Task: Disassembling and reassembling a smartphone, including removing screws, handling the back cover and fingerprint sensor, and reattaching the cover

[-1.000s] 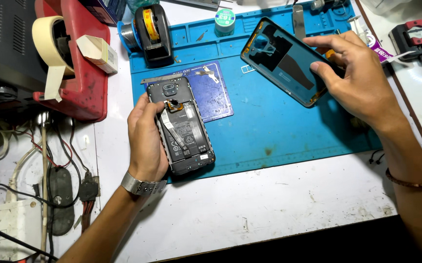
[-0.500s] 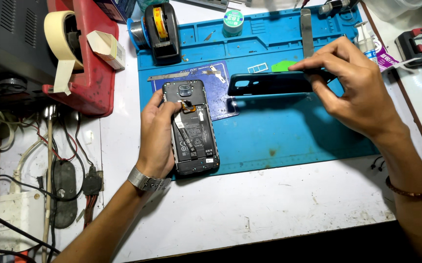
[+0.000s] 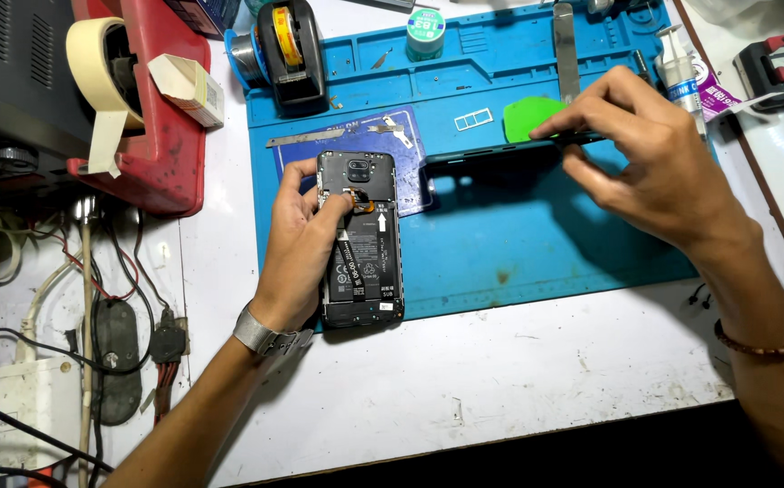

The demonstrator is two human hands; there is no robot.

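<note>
Phone [image 3: 362, 239], back cover off with battery and board showing, lies face down on the blue work mat [image 3: 519, 244] near its left edge. Left hand [image 3: 300, 248] clamps it from the left side, fingertips pressed on the orange flex patch under the camera block. Back cover [image 3: 500, 151] is seen edge-on, held up over the mat by the right hand [image 3: 650, 163], fingers pinched tight on its right end. Green pick [image 3: 532, 117] sits just behind the cover. White label with black print and an arrow on the phone's battery. Round green-lidded tin [image 3: 425, 25] at the mat's top. Small white tube with purple-and-white label [image 3: 681, 72] at top right. Masking tape roll [image 3: 94, 68] and small cardboard box [image 3: 188, 86] on the red tray [image 3: 161, 136], left.
</note>
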